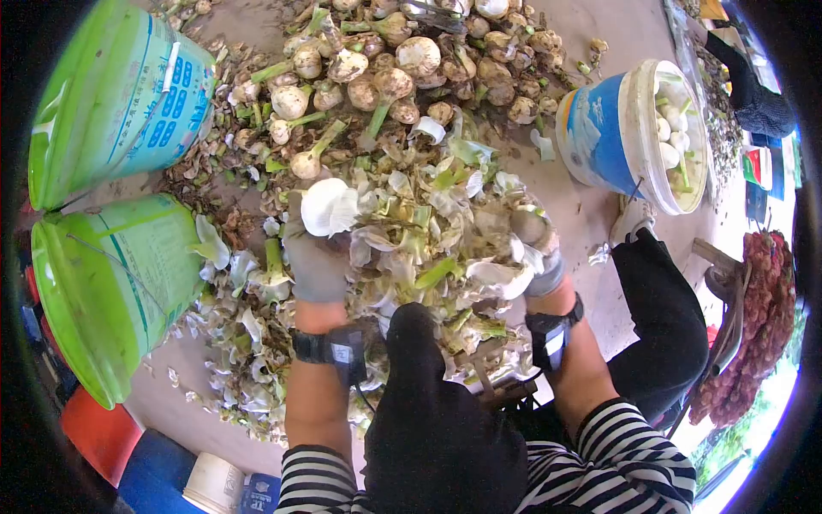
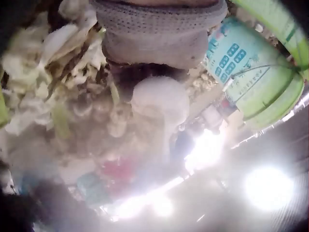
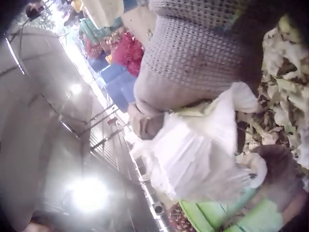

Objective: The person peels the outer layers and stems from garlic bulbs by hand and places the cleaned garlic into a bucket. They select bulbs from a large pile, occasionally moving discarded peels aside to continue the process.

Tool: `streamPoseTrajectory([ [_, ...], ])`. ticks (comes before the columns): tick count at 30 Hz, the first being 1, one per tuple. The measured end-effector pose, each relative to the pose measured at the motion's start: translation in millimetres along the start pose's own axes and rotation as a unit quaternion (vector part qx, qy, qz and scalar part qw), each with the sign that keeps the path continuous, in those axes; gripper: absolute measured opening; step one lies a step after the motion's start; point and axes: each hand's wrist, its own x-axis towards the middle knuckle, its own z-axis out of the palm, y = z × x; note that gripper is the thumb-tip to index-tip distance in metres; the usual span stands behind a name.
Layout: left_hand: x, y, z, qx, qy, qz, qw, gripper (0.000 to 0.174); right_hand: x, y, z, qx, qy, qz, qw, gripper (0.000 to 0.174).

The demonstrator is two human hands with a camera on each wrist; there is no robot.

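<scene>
My left hand (image 1: 315,267), in a grey knit glove, grips a white garlic bulb (image 1: 327,207) at the upper edge of the peelings. In the left wrist view the bulb (image 2: 159,99) shows smooth and pale beyond the glove (image 2: 157,46). To the right, my gloved right hand (image 1: 548,267) holds loose white garlic skin (image 1: 501,278) over the heap. Large papery sheets of this skin (image 3: 193,154) hang from the fingers in the right wrist view, below the knit glove (image 3: 193,67). Under and between both hands lies a pile of torn peelings (image 1: 402,248).
Dirt-covered garlic bulbs (image 1: 418,56) with cut stalks are heaped beyond the peelings. Two green buckets (image 1: 145,265) lean at the left. A blue-and-white bucket (image 1: 591,128) at the right contains white bulbs (image 1: 676,141). Red net sacks (image 1: 758,325) stand far right.
</scene>
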Motion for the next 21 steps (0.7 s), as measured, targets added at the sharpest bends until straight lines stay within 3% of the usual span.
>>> streamPoseTrajectory([
  [1, 2, -3, -5, 0.003, -0.002, 0.0, 1.0, 0.044, 8, -18, 5, -0.236, 0.019, 0.019, 0.971, 0.042],
  [2, 2, -7, -9, 0.027, -0.002, 0.001, 1.0, 0.042, 16, -22, 16, -0.234, 0.022, 0.018, 0.972, 0.042],
  [4, -3, -11, 1, 0.048, -0.006, 0.009, 0.999, 0.038, 38, -17, 41, -0.387, 0.034, 0.012, 0.921, 0.038],
  [5, -4, -14, 8, 0.048, -0.008, 0.009, 0.999, 0.038, 45, -11, 41, -0.388, 0.034, 0.01, 0.921, 0.038],
  [7, -7, -20, 22, 0.16, -0.075, 0.121, 0.977, 0.036, 56, 2, 41, -0.431, 0.077, 0.125, 0.89, 0.037],
  [8, -13, -23, 33, 0.173, -0.028, 0.105, 0.979, 0.034, 57, 4, 48, -0.484, 0.064, 0.098, 0.867, 0.034],
  [9, -11, -22, 30, 0.173, -0.028, 0.105, 0.979, 0.034, 54, 4, 54, -0.484, 0.063, 0.098, 0.867, 0.034],
  [11, -4, -16, 12, 0.162, -0.056, 0.055, 0.984, 0.033, 51, 3, 63, -0.481, 0.013, -0.003, 0.877, 0.029],
  [12, -3, -15, 0, 0.097, 0.034, -0.033, 0.994, 0.029, 53, -2, 64, -0.639, -0.164, -0.177, 0.73, 0.025],
  [13, -1, -12, 4, 0.079, 0.039, -0.013, 0.996, 0.027, 48, -7, 70, -0.636, -0.164, -0.178, 0.733, 0.025],
  [14, 5, -12, -10, 0.127, 0.037, 0.03, 0.991, 0.029, 37, -12, 78, -0.523, -0.137, -0.04, 0.84, 0.021],
  [15, 9, -7, -10, 0.174, 0.032, 0.076, 0.981, 0.031, 32, -14, 83, -0.39, -0.108, 0.098, 0.909, 0.018],
  [16, 10, -1, -9, -0.01, 0.104, 0.002, 0.995, 0.035, 32, -12, 80, -0.406, -0.058, 0.126, 0.903, 0.022],
  [17, 6, 1, -6, -0.014, 0.077, -0.011, 0.997, 0.036, 34, -2, 67, -0.408, -0.056, 0.122, 0.903, 0.022],
  [19, 1, 1, 3, -0.017, 0.025, -0.015, 0.999, 0.033, 43, 17, 41, -0.573, 0.05, -0.053, 0.816, 0.042],
  [20, 1, -1, 4, -0.017, 0.024, -0.011, 1.0, 0.033, 48, 20, 36, -0.58, 0.048, -0.155, 0.798, 0.044],
  [21, 1, -4, 3, 0.006, 0.048, -0.015, 0.999, 0.032, 51, 18, 44, -0.579, 0.049, -0.157, 0.799, 0.044],
])
